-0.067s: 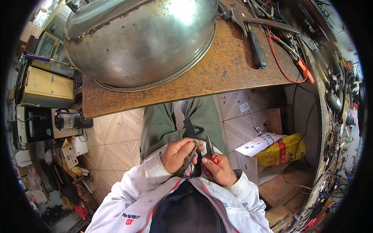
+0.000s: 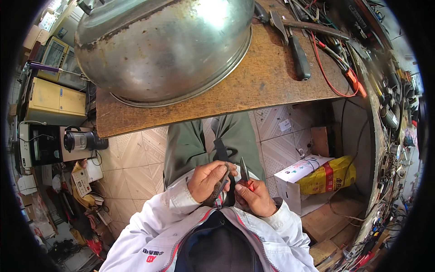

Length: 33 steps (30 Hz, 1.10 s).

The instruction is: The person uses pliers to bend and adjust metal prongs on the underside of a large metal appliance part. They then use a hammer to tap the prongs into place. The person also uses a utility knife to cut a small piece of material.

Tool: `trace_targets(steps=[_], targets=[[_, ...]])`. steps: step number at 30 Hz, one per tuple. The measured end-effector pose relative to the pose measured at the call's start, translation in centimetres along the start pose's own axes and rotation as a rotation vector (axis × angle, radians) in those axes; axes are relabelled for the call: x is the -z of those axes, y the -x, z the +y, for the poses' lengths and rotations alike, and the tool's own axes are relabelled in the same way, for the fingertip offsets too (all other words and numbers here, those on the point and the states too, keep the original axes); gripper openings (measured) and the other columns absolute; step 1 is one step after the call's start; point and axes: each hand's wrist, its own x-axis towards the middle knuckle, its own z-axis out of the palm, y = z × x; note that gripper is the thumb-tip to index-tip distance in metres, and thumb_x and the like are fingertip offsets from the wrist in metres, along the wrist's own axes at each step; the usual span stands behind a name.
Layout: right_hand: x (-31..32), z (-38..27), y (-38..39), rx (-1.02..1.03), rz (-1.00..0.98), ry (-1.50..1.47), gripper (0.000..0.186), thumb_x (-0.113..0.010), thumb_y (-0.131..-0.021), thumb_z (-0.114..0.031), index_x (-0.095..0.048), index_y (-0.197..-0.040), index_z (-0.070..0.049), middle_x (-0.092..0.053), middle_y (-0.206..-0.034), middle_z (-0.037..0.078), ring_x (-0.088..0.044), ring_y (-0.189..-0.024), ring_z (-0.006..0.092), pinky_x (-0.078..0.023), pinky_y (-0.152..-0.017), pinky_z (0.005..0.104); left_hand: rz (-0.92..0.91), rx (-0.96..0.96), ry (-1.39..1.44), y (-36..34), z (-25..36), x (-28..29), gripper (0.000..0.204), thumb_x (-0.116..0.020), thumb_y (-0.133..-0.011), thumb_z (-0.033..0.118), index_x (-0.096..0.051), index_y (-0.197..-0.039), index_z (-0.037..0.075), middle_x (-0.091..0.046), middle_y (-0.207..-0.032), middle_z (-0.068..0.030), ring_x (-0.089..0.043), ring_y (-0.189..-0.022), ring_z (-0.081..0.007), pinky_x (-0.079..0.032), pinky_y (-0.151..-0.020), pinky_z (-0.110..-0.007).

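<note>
In front of my jacket, above my lap, my left hand [image 2: 209,181] is closed, thumb against fingers. Between them is a small dark, narrow piece [image 2: 223,182] whose kind I cannot make out. My right hand [image 2: 258,198] grips pliers [image 2: 245,172] by their red handles, with the pointed metal jaws aimed up and away from me. The two hands are close together but apart. A black strap [image 2: 220,148] runs down between my green trouser legs and passes behind my left hand's fingers.
On the brown wooden table [image 2: 267,86] sits a large, stained metal vessel [image 2: 167,54]. To its right lie a hammer [image 2: 312,28], a black-handled tool [image 2: 299,56] and red wire leads [image 2: 355,81]. Under the table are a white box [image 2: 290,195] and a yellow bag [image 2: 326,176]. A blender [image 2: 84,140] stands left.
</note>
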Motion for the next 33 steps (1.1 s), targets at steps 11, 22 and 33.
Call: trace_targets(steps=[11,22,33], targets=[[1.0,-4.8,0.4,0.094,0.026,0.338,0.02,-0.06,-0.102,-0.019,-0.057,-0.09,-0.003,-0.053,-0.069,-0.003,-0.046,-0.064,0.0071,-0.039,-0.057,0.0271,-0.009,0.013,-0.076,0.2,0.9,0.2,0.041,-0.048,-0.108,0.031,-0.059,-0.124,-0.005,-0.07,-0.103,-0.0083,-0.065,-0.075,-0.0111,-0.054,-0.068,-0.027],[1.0,-16.2,2.9,0.354,0.207,0.567,0.018,-0.06,-0.101,-0.017,-0.056,-0.09,-0.003,-0.054,-0.069,-0.002,-0.046,-0.063,0.0072,-0.039,-0.056,0.0261,-0.188,0.184,0.075,0.9,-1.5,2.4,0.035,-0.052,-0.107,0.028,-0.059,-0.126,-0.001,-0.068,-0.103,-0.0064,-0.066,-0.08,-0.0124,-0.054,-0.07,-0.028],[-10.0,-13.9,-2.9,0.46,-0.208,1.195,0.02,-0.07,-0.092,-0.013,-0.061,-0.091,0.004,-0.064,-0.069,0.018,-0.065,-0.058,0.0313,-0.048,-0.053,0.0389,-0.2,-0.042,0.066,1.4,-3.9,3.4,0.027,-0.062,-0.101,0.03,-0.062,-0.11,0.005,-0.063,-0.084,-0.0012,-0.06,-0.07,-0.0082,-0.051,-0.062,-0.027]])
